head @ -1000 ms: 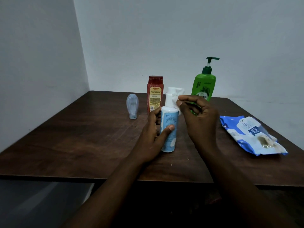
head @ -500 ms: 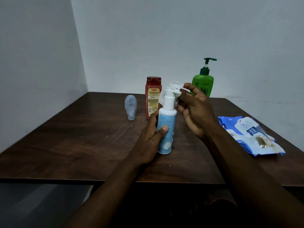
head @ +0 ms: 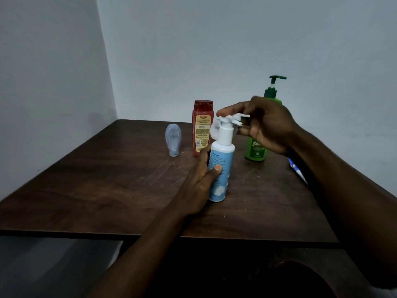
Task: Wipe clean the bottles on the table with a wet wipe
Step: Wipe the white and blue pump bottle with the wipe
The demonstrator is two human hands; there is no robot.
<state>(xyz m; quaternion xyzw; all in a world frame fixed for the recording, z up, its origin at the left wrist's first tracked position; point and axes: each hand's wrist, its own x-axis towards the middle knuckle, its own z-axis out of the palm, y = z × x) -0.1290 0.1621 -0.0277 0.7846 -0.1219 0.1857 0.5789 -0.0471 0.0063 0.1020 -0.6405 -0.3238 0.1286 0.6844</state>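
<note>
A white and light-blue pump bottle (head: 222, 160) stands upright on the dark wooden table (head: 120, 186). My left hand (head: 202, 181) grips its body from the left. My right hand (head: 266, 123) pinches a white wet wipe (head: 231, 119) over the bottle's pump head. Behind stand a red bottle (head: 202, 125) with a yellow label, a green pump bottle (head: 256, 150) partly hidden by my right hand, and a small pale-blue bottle (head: 173, 138) standing on its cap.
A sliver of the blue wet-wipe pack (head: 297, 171) shows at the right, mostly hidden behind my right forearm. Grey walls close the table in at the back and left. The table's front edge runs just below my forearms.
My right hand has risen from beside the pump to above it, carrying the wipe over the pump head. My forearm now covers most of the wipe pack. The left hand's grip is unchanged.
</note>
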